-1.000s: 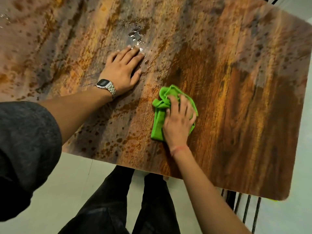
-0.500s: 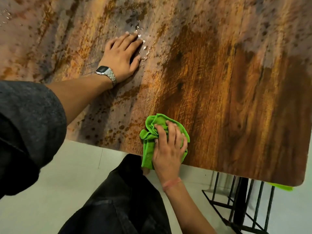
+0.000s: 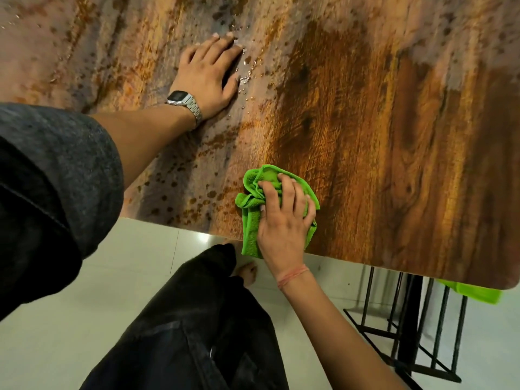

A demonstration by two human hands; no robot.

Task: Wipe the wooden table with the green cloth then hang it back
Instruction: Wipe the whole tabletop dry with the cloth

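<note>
The wooden table point(image 3: 365, 136) fills the upper part of the head view, mottled with dark spots on its left half. A bunched green cloth point(image 3: 253, 198) lies at the table's near edge, and its lower end hangs slightly over that edge. My right hand point(image 3: 284, 220) covers the cloth, fingers curled into its folds and thumb pinching it. My left hand point(image 3: 205, 74), with a metal watch on its wrist, rests flat on the table farther back, fingers straight. Water droplets point(image 3: 247, 68) glisten just right of its fingertips.
A black metal rack point(image 3: 408, 333) stands under the table at the lower right. Another bright green piece of fabric point(image 3: 475, 291) shows just below the table's right near corner. My dark trousers point(image 3: 197, 333) and a bare foot are over the pale tiled floor point(image 3: 126, 277).
My right hand has dragged the cloth from the middle of the table towards me, to the near edge. The left hand has stayed flat in the same spot.
</note>
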